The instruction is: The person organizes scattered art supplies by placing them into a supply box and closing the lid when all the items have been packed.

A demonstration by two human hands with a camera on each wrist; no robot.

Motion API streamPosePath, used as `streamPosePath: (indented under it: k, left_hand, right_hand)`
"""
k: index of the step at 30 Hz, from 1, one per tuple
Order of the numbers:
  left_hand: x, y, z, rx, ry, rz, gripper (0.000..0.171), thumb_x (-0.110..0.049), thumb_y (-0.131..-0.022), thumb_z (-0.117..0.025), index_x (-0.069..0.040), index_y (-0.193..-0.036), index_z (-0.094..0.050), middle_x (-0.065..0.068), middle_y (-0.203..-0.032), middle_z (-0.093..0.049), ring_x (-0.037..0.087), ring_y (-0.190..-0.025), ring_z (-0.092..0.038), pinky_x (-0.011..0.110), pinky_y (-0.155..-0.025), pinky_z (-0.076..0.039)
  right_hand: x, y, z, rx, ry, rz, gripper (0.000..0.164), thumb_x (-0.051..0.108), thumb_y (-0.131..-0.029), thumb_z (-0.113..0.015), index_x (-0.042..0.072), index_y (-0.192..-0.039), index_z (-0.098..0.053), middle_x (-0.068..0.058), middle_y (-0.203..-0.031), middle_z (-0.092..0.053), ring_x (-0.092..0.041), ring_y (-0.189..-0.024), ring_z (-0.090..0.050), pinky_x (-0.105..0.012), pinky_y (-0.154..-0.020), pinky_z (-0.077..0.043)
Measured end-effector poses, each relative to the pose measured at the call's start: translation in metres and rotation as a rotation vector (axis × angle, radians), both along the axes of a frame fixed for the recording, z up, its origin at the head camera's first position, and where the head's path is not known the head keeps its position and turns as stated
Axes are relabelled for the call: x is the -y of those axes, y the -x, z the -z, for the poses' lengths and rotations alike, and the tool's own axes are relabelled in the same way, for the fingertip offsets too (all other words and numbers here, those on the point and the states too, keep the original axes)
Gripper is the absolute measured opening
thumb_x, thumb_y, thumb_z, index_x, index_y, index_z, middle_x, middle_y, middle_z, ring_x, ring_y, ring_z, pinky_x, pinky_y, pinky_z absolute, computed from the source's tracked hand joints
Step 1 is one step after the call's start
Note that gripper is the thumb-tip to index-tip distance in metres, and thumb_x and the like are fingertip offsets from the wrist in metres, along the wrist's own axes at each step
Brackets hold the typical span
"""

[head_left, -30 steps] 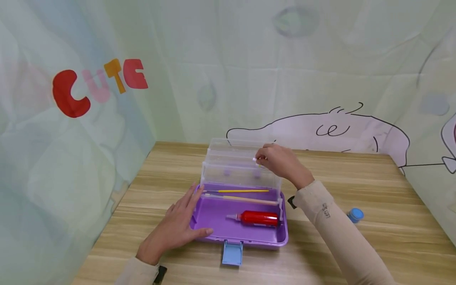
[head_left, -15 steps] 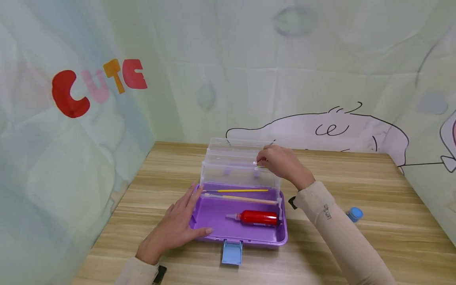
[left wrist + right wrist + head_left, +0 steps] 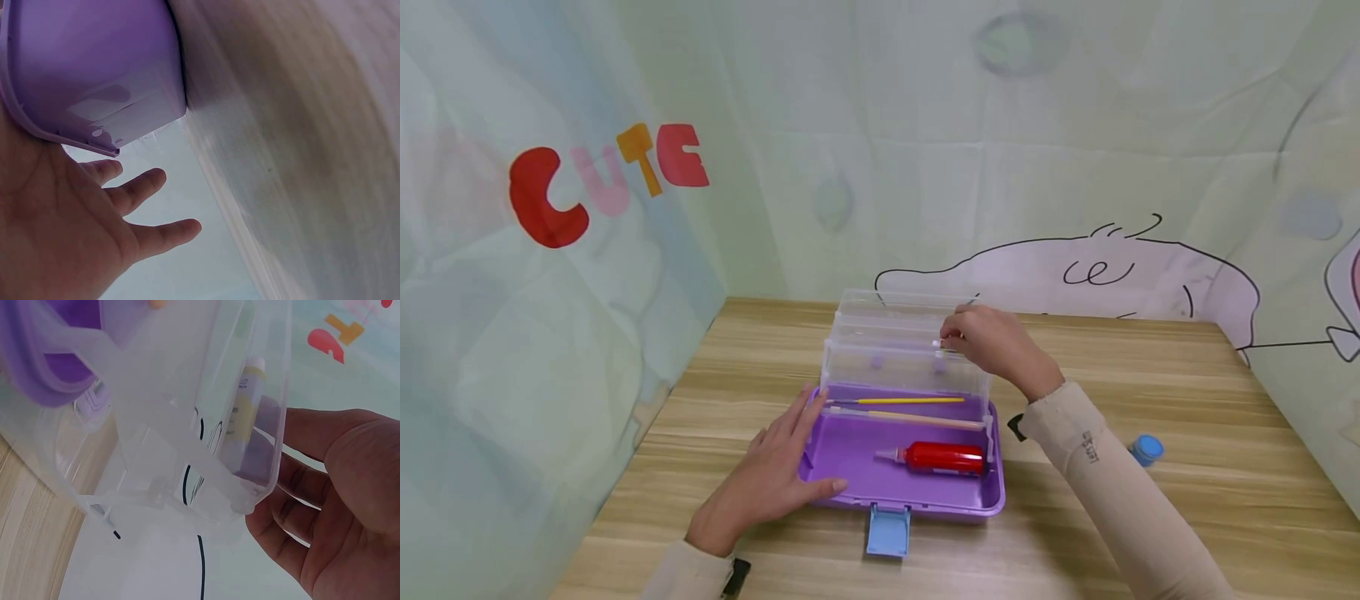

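A purple storage box (image 3: 857, 475) stands with its clear tiered trays (image 3: 887, 362) raised at the back. My left hand (image 3: 775, 471) rests along the box's left side, fingers spread, thumb over the front rim. In the left wrist view, several of its fingers extend past the purple wall. My right hand (image 3: 992, 342) is at the right end of an upper tray, its fingertips pinching a small tube (image 3: 244, 412) with a white cap and yellow label. The translucent tray wall partly blurs that grip. Inside the box lies a red squeeze bottle (image 3: 946, 457) with a pointed clear nozzle.
Two paintbrushes, one yellow (image 3: 917, 401) and one pale-handled (image 3: 925, 419), lie in the low clear tray. A light blue latch (image 3: 889, 532) hangs open at the front. To the right, a small blue-lidded pot (image 3: 1147, 450) stands on the wooden table (image 3: 1225, 500).
My right hand has lowered the small tube slightly into the upper tray. The left hand and the box have stayed in place.
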State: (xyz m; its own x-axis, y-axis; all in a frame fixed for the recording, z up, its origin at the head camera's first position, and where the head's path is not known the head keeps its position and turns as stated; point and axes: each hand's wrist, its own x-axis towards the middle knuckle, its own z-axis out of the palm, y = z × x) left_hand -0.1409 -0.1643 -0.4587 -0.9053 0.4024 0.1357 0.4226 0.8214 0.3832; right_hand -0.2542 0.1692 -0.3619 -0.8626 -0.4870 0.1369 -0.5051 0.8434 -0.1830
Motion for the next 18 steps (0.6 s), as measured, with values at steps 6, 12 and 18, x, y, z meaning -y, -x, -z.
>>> streamPosePath:
  k: [6, 12, 18]
  left_hand:
    - [0.000, 0.000, 0.000, -0.002, 0.000, -0.002, 0.113, -0.072, -0.072, -0.065, -0.032, -0.155, 0.000, 0.001, -0.163, -0.002, 0.039, -0.141, -0.027, 0.069, -0.103, -0.029]
    - [-0.001, 0.000, 0.000, 0.002, -0.002, -0.005, 0.113, -0.072, -0.072, -0.065, -0.032, -0.155, 0.000, 0.000, -0.163, -0.001, 0.039, -0.142, -0.027, 0.068, -0.104, -0.028]
    - [-0.001, 0.000, 0.000, 0.007, -0.009, -0.004, 0.112, -0.072, -0.072, -0.065, -0.032, -0.155, -0.001, 0.001, -0.163, -0.001, 0.039, -0.141, -0.027, 0.068, -0.104, -0.028]
  right_hand:
    - [-0.001, -0.002, 0.000, -0.015, 0.008, 0.007, 0.012, 0.022, -0.090, -0.068, 0.019, -0.099, -0.074, 0.005, -0.094, -0.067, -0.012, -0.085, -0.060, -0.031, -0.072, -0.053]
    - [-0.004, -0.005, 0.001, -0.027, 0.019, 0.009, 0.014, 0.022, -0.089, -0.069, 0.017, -0.101, -0.074, 0.004, -0.095, -0.067, -0.012, -0.086, -0.062, -0.031, -0.074, -0.054]
    - [-0.009, -0.010, 0.000, -0.076, 0.042, -0.005, 0.015, 0.023, -0.087, -0.071, 0.016, -0.101, -0.073, 0.003, -0.095, -0.067, -0.014, -0.087, -0.064, -0.032, -0.072, -0.055]
